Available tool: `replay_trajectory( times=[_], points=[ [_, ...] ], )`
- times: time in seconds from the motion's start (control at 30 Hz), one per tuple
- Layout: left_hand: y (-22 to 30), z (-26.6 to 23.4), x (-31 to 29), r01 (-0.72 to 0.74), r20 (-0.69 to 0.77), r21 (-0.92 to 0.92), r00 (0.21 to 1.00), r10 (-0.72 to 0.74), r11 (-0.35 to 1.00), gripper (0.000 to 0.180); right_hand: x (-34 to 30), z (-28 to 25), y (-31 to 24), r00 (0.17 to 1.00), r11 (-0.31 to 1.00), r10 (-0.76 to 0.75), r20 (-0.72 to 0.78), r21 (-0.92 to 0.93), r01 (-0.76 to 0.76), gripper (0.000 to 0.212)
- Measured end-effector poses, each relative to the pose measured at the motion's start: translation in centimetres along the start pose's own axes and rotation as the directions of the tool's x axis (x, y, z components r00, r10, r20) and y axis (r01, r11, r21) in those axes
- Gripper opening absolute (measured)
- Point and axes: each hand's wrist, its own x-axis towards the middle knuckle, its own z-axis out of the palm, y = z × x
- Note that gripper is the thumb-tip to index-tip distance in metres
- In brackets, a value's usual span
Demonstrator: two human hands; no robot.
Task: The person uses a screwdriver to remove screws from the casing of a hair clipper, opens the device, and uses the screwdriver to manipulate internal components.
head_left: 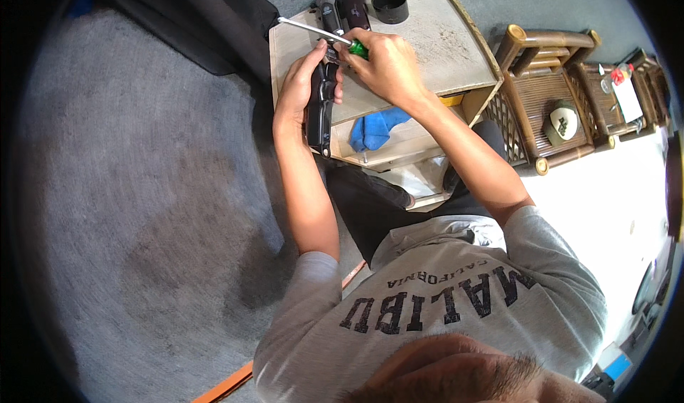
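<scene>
My left hand (296, 93) is wrapped round a long black device with a contoured grip (320, 114), its lower end angled toward me. What kind of device it is I cannot make out. My right hand (388, 65) is closed on a screwdriver (313, 29) with a green handle and a long metal shaft. The shaft points up and left, away from the device, across the table's far left part. The right fingertips are close to the device's upper end, where fingers hide the contact. Just beyond the hands lie a grey-black handheld tool (328, 6) and a dark, rounded case-like piece (354, 8).
A round black cup-like lid (390, 6) stands on the small pale table (434, 47), among dark crumbs. Below the tabletop, an open drawer holds a blue cloth (377, 127). Dark fabric (192, 18) hangs at the left. Bamboo chairs (545, 97) stand right, one bearing a cap (561, 122).
</scene>
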Motion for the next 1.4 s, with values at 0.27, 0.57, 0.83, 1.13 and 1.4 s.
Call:
replay_trajectory(
  times=[0.27, 0.57, 0.83, 1.13, 1.4],
  points=[
    [0.0, -0.3, 0.0, -0.009, 0.061, -0.03, 0.998, 0.01, 1.0, 0.05, 0.3, -0.6, 1.0, 0.979, 0.999, 0.023, -0.2, -0.034, -0.03, 0.02],
    [0.0, 0.0, -0.2, -0.053, 0.073, 0.019, 0.996, 0.051, 0.998, 0.049, 0.3, -7.1, 4.3, 0.971, 0.923, 0.238, -0.036, -0.301, -0.238, 0.03],
    [-0.2, -0.2, -0.3, -0.083, 0.095, 0.052, 0.992, 0.078, 0.995, 0.049, 0.6, -6.7, 4.7, 0.987, 0.863, 0.156, -0.037, -0.481, -0.154, 0.029],
    [-0.5, -0.5, -0.3, -0.099, 0.086, 0.017, 0.992, 0.098, 0.995, 0.046, 0.5, -6.4, 4.9, 0.997, 0.829, 0.076, -0.016, -0.555, -0.073, 0.032],
    [-0.8, -0.9, 0.0, -0.079, 0.108, -0.028, 0.991, 0.081, 0.996, 0.046, 0.3, -6.2, 4.9, 0.999, 0.84, 0.028, -0.025, -0.542, -0.037, 0.029]
  ],
)
